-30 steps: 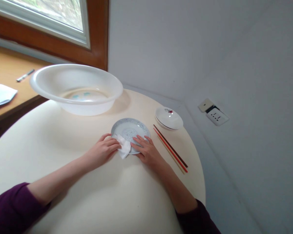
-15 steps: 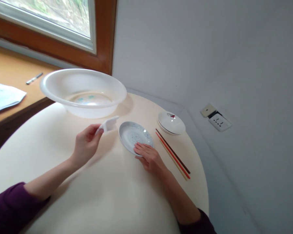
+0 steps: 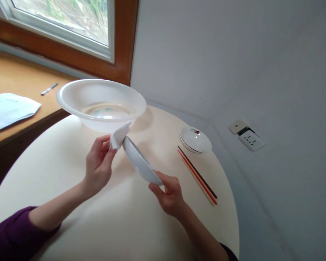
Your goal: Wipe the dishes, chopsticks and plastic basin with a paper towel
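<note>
My right hand (image 3: 168, 194) grips the near rim of a small pale blue plate (image 3: 139, 162) and holds it tilted up on edge above the round cream table (image 3: 119, 221). Its underside faces me. My left hand (image 3: 98, 165) pinches a folded white tissue (image 3: 119, 135) right at the plate's upper rim. Just behind both hands stands a large white plastic basin (image 3: 101, 103) with a little water in it.
A small white lidded dish (image 3: 195, 139) sits at the table's right side, with red and dark chopsticks (image 3: 197, 175) lying beside it. A wooden windowsill at the left carries papers (image 3: 8, 110) and a pen (image 3: 49, 88). A wall socket (image 3: 251, 139) is at the right.
The tissue was lifted off the plate by my left hand. My right hand then raised the plate from flat on the table to a steep tilt, and the tissue now meets its upper rim.
</note>
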Demonstrator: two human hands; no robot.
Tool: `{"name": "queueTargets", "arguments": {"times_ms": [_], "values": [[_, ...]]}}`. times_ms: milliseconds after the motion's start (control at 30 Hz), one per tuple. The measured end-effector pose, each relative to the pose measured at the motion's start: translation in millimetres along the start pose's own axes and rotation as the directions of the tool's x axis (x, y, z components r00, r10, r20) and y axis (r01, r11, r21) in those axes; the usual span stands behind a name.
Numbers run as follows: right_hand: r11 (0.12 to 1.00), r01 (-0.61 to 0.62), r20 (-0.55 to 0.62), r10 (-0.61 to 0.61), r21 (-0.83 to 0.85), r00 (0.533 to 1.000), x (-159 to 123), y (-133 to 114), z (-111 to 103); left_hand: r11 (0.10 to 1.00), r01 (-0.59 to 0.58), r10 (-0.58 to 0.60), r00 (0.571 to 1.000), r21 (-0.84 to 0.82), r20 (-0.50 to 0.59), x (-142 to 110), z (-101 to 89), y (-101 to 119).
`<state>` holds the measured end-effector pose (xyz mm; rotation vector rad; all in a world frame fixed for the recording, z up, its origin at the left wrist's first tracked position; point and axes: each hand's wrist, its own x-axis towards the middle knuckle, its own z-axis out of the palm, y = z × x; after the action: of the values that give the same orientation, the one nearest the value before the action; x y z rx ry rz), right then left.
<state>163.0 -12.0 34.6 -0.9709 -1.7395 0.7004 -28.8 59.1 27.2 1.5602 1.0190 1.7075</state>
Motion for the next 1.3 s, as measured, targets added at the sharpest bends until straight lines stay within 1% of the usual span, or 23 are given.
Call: {"name": "queueTargets", "arguments": {"times_ms": [33,67,100,133,200,233,267,367,467,533,633,700,800,867,1033,1133,1200,1233,1300], "values": [[0.999,-0.039,-0.013,0.039,0.016,0.999,0,-2,2,0.997,-0.07,0.069,0.997,0.03,0.039,-5,1.0,4],[0.997,-0.071,-0.019,0.072,0.03,0.997,0,-4,4,0.985,-0.159,0.153,0.984,0.07,0.087,-11,2.3,9],[0.995,-0.095,-0.021,0.096,0.042,0.995,0,-7,5,0.961,-0.26,0.243,0.957,0.099,0.156,-16,3.7,12],[0.992,-0.112,-0.02,0.113,0.051,0.993,1,-9,6,0.925,-0.36,0.326,0.917,0.125,0.229,-20,5.1,15],[0.99,-0.126,-0.021,0.128,0.07,0.992,3,-14,6,0.85,-0.504,0.428,0.831,0.153,0.356,-27,7.5,18],[0.988,-0.13,-0.026,0.132,0.082,0.991,4,-15,6,0.823,-0.544,0.45,0.799,0.161,0.399,-29,8.3,18],[0.986,-0.136,-0.032,0.14,0.096,0.99,4,-16,5,0.808,-0.563,0.454,0.782,0.172,0.428,-29,8.7,18],[0.966,-0.204,-0.047,0.214,0.158,0.976,1,-13,3,0.792,-0.572,0.434,0.773,0.212,0.462,-25,8.0,13],[0.918,-0.287,-0.07,0.317,0.272,0.946,-4,-5,3,0.804,-0.544,0.408,0.799,0.24,0.442,-17,6.2,6],[0.876,-0.302,-0.089,0.359,0.376,0.929,-4,-2,4,0.828,-0.505,0.379,0.824,0.243,0.421,-13,5.3,0],[0.79,-0.28,-0.123,0.406,0.546,0.906,1,-6,3,0.872,-0.421,0.303,0.866,0.25,0.398,-11,4.7,-9],[0.733,-0.249,-0.164,0.441,0.633,0.883,5,-11,2,0.895,-0.364,0.248,0.886,0.258,0.391,-13,4.9,-14],[0.692,-0.202,-0.245,0.49,0.693,0.837,10,-12,-2,0.913,-0.313,0.192,0.896,0.261,0.401,-18,6.7,-21],[0.681,-0.175,-0.298,0.517,0.711,0.802,12,-8,-5,0.917,-0.306,0.179,0.889,0.256,0.421,-22,9.1,-23],[0.635,-0.117,-0.376,0.584,0.764,0.72,13,11,-13,0.906,-0.328,0.171,0.861,0.267,0.479,-33,15.9,-19],[0.588,-0.077,-0.401,0.635,0.805,0.66,16,18,-18,0.882,-0.367,0.165,0.828,0.296,0.536,-43,18.9,-13],[0.555,-0.049,-0.407,0.665,0.83,0.627,17,20,-20,0.848,-0.443,0.203,0.779,0.292,0.593,-51,21.5,-9],[0.54,-0.043,-0.4,0.673,0.841,0.622,17,20,-21,0.826,-0.489,0.227,0.744,0.28,0.629,-55,23.3,-7],[0.508,-0.073,-0.352,0.685,0.858,0.638,17,19,-20,0.774,-0.586,0.268,0.647,0.24,0.714,-65,28.4,-1]]}}
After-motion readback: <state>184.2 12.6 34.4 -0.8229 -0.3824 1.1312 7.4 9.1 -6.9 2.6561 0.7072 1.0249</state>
